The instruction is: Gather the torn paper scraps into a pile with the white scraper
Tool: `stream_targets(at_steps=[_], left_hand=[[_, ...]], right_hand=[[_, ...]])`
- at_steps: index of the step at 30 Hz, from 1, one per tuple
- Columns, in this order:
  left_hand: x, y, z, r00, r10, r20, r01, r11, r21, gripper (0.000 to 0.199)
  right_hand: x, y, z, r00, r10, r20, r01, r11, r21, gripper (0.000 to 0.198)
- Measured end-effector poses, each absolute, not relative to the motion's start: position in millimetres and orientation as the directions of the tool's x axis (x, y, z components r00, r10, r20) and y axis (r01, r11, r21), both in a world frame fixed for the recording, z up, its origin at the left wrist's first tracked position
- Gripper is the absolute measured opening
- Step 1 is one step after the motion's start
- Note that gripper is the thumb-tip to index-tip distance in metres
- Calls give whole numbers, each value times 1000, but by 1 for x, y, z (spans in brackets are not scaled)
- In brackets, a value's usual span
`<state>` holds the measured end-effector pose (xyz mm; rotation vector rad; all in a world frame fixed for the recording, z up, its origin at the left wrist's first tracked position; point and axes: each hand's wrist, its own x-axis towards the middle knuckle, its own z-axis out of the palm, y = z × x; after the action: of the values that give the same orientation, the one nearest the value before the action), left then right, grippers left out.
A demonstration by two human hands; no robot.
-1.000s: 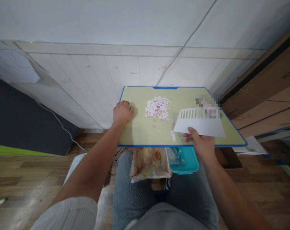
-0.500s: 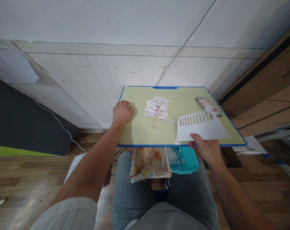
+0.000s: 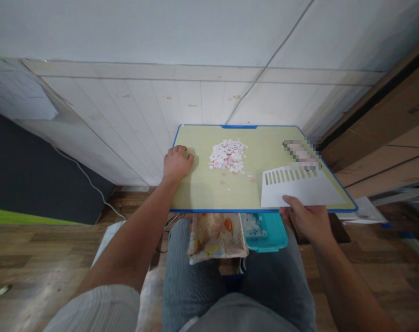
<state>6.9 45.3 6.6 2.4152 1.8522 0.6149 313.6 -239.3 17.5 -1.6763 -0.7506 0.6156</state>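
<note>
L hand: arm extended fwd, palm down at the table's L edge, fingers loosely bent, thumb inward; whether it clasps the rim, can't tell. R hand: arm bent in from lower R, wrist just off the table's front edge, thumb on top & fingers beneath, pinching the card by its near side. Card lies over the table's front R part, slotted edge facing away from the person. Surroundings, L to R: dark panel, well apart from the L hand; cloth bin w/ fruit print, on the near side of the table's front edge, which hides its far end; scrap pile on the table btwn L hand & card, nr neither, w/ a few loose bits twd the card; teal tub, beside the bin, scraps inside, R hand's fingertips nr its far R corner; blurred item, just beyond the card, identity unclear; cartons at far R, past the table. Card blocks view of the table top beneath it.
</note>
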Motion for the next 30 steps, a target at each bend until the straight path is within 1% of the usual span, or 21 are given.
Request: stream_targets(at_steps=[5,7,9,13,18,21,25,30], left_hand=[[6,46,5,213,932,293,921,-292,258,45],[6,46,5,218,930,296,920,-297,255,46],[6,46,4,222,928,300,919,-302,253,47],[6,46,4,214,929,300,920,-295,258,44],[4,49,3,207,932,297,920,-289,266,43],[4,50,2,210,932,295,920,-290,263,43],[3,50,2,213,931,296,925,-290,247,44],[3,49,3,213,932,292,930,-285,233,44]], right_hand=[[322,-239,9,636,770,-45,141,-174,-975,22],[326,-236,9,637,770,-14,142,-135,-981,19],[327,-228,10,641,765,50,184,-90,-979,20],[324,-198,9,642,751,155,272,-33,-962,30],[322,-155,0,680,717,154,212,9,-977,38],[325,-144,-6,669,725,162,225,9,-974,36],[332,-144,-12,662,728,181,300,-35,-953,33],[342,-157,-13,702,680,213,363,-84,-928,31]])
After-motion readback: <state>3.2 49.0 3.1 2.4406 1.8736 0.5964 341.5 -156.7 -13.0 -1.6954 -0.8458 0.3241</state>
